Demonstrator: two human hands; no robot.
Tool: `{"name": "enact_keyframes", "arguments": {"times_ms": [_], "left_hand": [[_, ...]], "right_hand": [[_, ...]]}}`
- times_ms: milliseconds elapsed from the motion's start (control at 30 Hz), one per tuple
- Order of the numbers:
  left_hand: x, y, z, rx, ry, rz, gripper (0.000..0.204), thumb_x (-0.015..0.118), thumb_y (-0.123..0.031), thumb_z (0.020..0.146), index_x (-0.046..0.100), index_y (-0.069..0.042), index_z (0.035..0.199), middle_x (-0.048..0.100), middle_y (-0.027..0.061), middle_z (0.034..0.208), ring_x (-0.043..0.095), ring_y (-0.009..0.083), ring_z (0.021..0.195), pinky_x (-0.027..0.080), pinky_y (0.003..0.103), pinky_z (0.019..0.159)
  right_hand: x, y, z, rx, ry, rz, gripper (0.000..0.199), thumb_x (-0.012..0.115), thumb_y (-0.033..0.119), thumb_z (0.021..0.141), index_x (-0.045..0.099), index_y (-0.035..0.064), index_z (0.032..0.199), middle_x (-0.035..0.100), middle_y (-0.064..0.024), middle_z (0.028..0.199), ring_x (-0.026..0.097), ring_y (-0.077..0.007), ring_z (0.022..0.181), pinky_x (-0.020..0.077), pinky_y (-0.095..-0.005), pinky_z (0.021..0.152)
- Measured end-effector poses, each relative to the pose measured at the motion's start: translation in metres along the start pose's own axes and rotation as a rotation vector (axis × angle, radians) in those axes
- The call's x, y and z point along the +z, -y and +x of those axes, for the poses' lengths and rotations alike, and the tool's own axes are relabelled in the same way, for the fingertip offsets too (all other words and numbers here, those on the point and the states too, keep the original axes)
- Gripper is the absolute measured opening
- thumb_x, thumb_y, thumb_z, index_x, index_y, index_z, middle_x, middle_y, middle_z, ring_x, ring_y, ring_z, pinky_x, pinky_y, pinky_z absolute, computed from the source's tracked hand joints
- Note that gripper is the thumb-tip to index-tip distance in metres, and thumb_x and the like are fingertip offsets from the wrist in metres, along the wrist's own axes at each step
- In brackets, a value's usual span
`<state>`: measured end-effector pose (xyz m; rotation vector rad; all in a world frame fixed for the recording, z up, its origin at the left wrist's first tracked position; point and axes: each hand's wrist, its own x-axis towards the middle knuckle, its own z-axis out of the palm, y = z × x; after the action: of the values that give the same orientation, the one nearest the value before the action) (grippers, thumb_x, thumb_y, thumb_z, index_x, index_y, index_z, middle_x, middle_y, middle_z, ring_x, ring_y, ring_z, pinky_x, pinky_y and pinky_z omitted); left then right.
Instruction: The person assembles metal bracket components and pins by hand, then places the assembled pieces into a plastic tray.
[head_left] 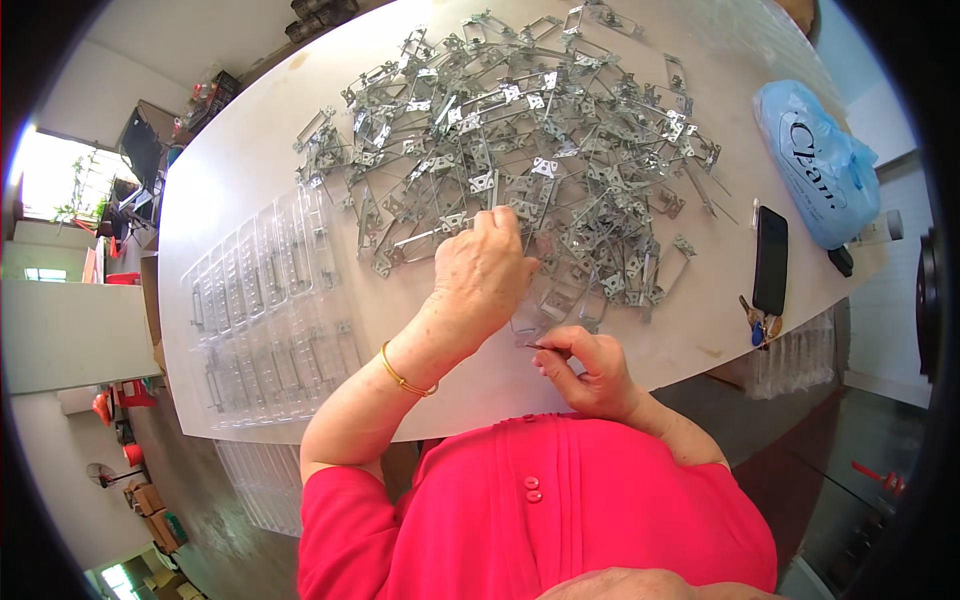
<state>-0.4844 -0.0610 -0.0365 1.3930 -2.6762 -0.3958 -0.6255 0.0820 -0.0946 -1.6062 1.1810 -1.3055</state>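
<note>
A large heap of silvery metal brackets [520, 120] with flat, holed end plates and thin rods covers the far middle of the white table. My left hand [482, 268], a gold bangle on its wrist, reaches over the near edge of this heap. Its fingers are curled together among the brackets, and the back of the hand hides whatever they grip. Lower and to the right, close to my body, my right hand [588, 372] pinches a thin, dark metal piece [533, 346] between thumb and forefinger. Several loose brackets lie just beyond that hand.
On the left lie clear plastic trays [237, 322] with slots, some holding metal parts. A blue plastic bag [815, 165], a black phone [771, 262] and keys [762, 325] rest along the right side. The table's near edge [690, 378] runs just in front of me.
</note>
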Motion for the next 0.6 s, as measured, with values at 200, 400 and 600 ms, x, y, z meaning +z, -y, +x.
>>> {"name": "enact_keyframes", "arguments": {"times_ms": [200, 400, 600], "left_hand": [[0.011, 0.01, -0.014, -0.155, -0.098, -0.062, 0.035, 0.069, -0.029, 0.088, 0.054, 0.002, 0.096, 0.066, 0.0223, 0.094, 0.068, 0.0398, 0.084, 0.054, 0.046, 0.073], [0.004, 0.022, -0.031, -0.21, -0.113, -0.019, 0.031, 0.069, -0.028, 0.087, 0.053, -0.001, 0.088, 0.066, 0.0191, 0.083, 0.068, 0.0378, 0.074, 0.053, 0.045, 0.067], [0.001, 0.024, -0.049, -0.071, -0.418, -0.083, 0.031, 0.073, -0.024, 0.086, 0.06, 0.001, 0.098, 0.068, 0.0157, 0.079, 0.068, 0.0295, 0.064, 0.053, 0.038, 0.058]], "right_hand": [[-0.001, 0.002, 0.003, -0.016, 0.031, 0.029, 0.019, 0.07, -0.003, 0.087, 0.061, -0.0001, 0.103, 0.069, -0.0115, 0.084, 0.068, -0.0199, 0.066, 0.0535, -0.0296, 0.06], [0.001, 0.005, 0.008, 0.003, 0.016, 0.088, 0.017, 0.067, -0.005, 0.091, 0.059, -0.0011, 0.105, 0.069, -0.011, 0.085, 0.069, -0.0176, 0.068, 0.0546, -0.028, 0.061], [0.003, -0.001, 0.011, 0.151, -0.155, 0.206, 0.014, 0.065, 0.0, 0.096, 0.06, -0.0005, 0.109, 0.07, -0.0073, 0.091, 0.067, -0.0111, 0.076, 0.0555, -0.0258, 0.067]]}}
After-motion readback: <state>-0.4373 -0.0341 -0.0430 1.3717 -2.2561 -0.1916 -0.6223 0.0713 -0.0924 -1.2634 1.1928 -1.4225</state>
